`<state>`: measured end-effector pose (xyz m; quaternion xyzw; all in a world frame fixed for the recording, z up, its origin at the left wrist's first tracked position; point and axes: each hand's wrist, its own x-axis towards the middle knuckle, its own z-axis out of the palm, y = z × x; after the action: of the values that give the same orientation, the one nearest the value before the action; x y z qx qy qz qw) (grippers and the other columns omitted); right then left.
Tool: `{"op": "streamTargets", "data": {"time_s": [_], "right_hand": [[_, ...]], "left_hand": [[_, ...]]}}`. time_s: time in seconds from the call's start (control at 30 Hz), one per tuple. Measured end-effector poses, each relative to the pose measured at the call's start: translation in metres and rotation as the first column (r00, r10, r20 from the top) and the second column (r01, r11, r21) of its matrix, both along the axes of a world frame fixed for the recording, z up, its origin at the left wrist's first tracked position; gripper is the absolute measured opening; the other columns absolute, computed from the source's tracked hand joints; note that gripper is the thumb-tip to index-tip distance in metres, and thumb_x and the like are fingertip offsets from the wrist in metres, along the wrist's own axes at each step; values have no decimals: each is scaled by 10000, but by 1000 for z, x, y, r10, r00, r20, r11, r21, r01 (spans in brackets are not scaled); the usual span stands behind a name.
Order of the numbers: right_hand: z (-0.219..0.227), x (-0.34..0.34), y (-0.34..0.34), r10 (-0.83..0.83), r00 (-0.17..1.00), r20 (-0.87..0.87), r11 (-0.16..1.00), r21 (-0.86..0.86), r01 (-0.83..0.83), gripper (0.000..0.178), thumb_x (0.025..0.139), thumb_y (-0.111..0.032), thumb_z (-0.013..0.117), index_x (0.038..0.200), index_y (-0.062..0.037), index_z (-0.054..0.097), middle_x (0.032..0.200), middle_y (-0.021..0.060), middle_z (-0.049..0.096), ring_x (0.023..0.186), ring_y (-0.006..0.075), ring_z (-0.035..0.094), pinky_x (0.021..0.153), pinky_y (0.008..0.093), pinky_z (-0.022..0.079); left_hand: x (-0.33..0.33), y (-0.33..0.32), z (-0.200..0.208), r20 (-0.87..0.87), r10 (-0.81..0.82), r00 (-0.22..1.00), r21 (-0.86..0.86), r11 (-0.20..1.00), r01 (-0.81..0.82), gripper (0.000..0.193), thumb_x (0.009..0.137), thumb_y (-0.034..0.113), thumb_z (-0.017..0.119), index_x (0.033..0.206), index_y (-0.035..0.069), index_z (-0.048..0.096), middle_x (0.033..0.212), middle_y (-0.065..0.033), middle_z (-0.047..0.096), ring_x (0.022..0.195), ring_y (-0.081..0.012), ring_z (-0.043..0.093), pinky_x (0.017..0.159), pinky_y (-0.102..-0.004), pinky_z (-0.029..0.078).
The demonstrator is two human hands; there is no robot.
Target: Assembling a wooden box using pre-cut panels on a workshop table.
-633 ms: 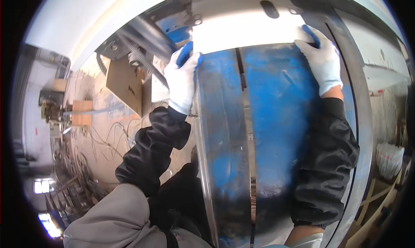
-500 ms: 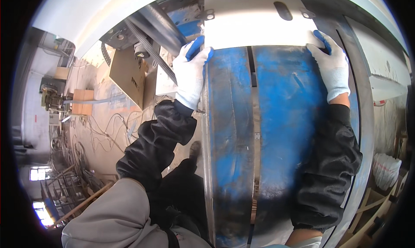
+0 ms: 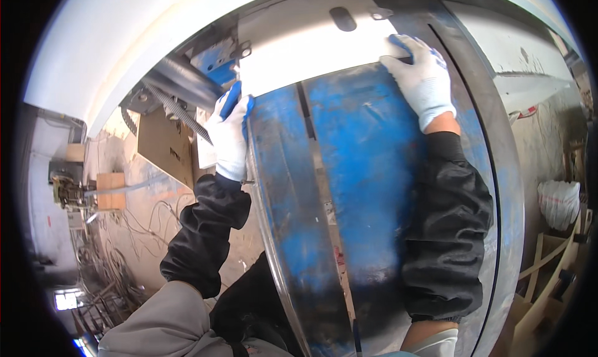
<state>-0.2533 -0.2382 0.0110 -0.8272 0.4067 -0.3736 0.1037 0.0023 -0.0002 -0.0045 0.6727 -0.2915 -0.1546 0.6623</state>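
Observation:
A pale, shiny metal sheet with a dark oval slot and a small tab at each side lies across the far part of a worn blue metal worktable. My left hand, in a white glove with blue-coated fingertips, grips its near left corner, thumb at the front edge. At the near right corner my right hand, gloved alike, holds the sheet between thumb and fingers. The undersides of both grips are hidden. A long narrow slot runs down the tabletop between my arms.
A white machine cover arches over the far side. A ribbed hose and a brown board stand left of the worktable. Cables lie on the floor at left. A white sack and wooden framing are at right.
My view has turned, so the worktable, sheet and both hands appear further left and tilted. Both hands stay at the same corners of the sheet.

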Motion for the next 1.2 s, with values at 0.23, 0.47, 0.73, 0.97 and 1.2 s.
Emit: {"op": "streamTargets", "data": {"time_s": [0.23,0.47,0.73,0.97,1.2], "right_hand": [[1,1,5,-49,995,-83,997,60,54,432,935,-380,668,1291,-139,715,1414,69,671,1411,255,536,1251,475,266],[-5,4,7,-62,998,-8,997,51,63,434,921,-352,701,1289,-121,711,1392,87,679,1390,255,553,1243,469,291],[0,1,12,-45,999,31,996,79,42,349,947,-267,709,1256,-107,689,1347,67,693,1392,256,554,1251,472,268],[-1,1,6,-43,999,-18,990,133,45,451,934,-354,713,1323,-128,695,1436,62,659,1434,243,516,1267,453,244],[-7,-3,6,-66,998,23,995,76,64,440,920,-338,725,1306,-127,704,1399,77,682,1400,256,552,1254,458,273]], "left_hand": [[9,1,-8,47,-14,999,41,999,12,415,987,146,738,1359,-27,674,1195,-24,690,1062,-114,622,991,-261,489],[-4,-1,4,-88,-60,994,-19,998,58,384,1007,144,710,1367,22,654,1202,-14,668,1050,-108,610,949,-260,490],[7,3,-4,-14,-43,999,25,999,44,381,994,153,724,1341,17,647,1232,-8,671,1077,-115,610,983,-277,477],[9,0,-5,-51,-50,997,24,998,51,373,995,133,712,1345,21,647,1249,-16,669,1110,-112,604,1004,-278,473],[-2,-3,0,-96,-38,995,32,999,42,406,1001,96,694,1391,16,617,1269,-25,667,1132,-113,610,1013,-267,478]]}}
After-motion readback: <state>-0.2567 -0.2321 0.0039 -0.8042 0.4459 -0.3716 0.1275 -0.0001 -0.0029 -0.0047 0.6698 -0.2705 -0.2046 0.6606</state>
